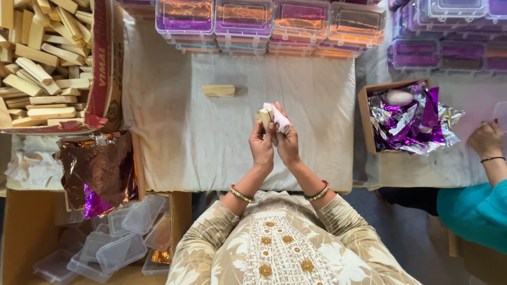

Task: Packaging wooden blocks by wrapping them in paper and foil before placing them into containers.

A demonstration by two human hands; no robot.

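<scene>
My left hand (pixel 261 143) and my right hand (pixel 288 142) are raised together over the white cloth-covered table (pixel 200 137). Between them they hold a small pale wooden block (pixel 265 114) with a white cloth (pixel 280 120) pressed against it. The left hand grips the block; the right hand's fingers hold the cloth on it. A second pale wooden block (pixel 218 91) lies alone on the cloth, farther from me and to the left of my hands.
A carton of several pale wooden blocks (pixel 45 63) stands at the far left. Purple and orange lidded plastic boxes (pixel 269 24) line the far edge. A box of purple-silver foil (pixel 409 119) sits right, by another person's hand (pixel 486 138). Empty clear containers (pixel 113 243) lie lower left.
</scene>
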